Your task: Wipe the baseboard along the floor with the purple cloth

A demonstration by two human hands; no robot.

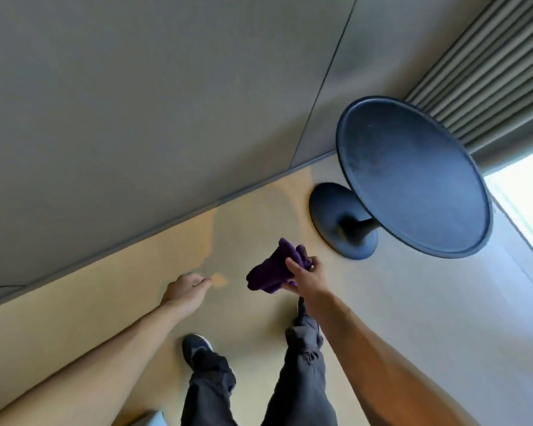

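Your right hand [305,272] bunches the cloth [274,269]; your left hand [185,289] is loosely curled, empty. Crouch toward the baseboard [166,222], press flat, wipe lengthwise, avoiding the table [413,176].

purple cloth [273,273]: soft, thick-piled fabric, matt, bunched in folds
tabletop [413,176]: dark, smooth, low sheen, faint dusty smears; material cannot be told
table base [326,210]: same dark smooth finish, slight gloss on the flared foot
floor [105,302]: pale tan, smooth, even, matt
wall panels [136,103]: grey, flat, matt, finely textured
baseboard [166,222]: grey, smooth, matt
curtain [486,66]: woven cloth, pleated, matt
trousers [302,379]: dark grey cloth, creased
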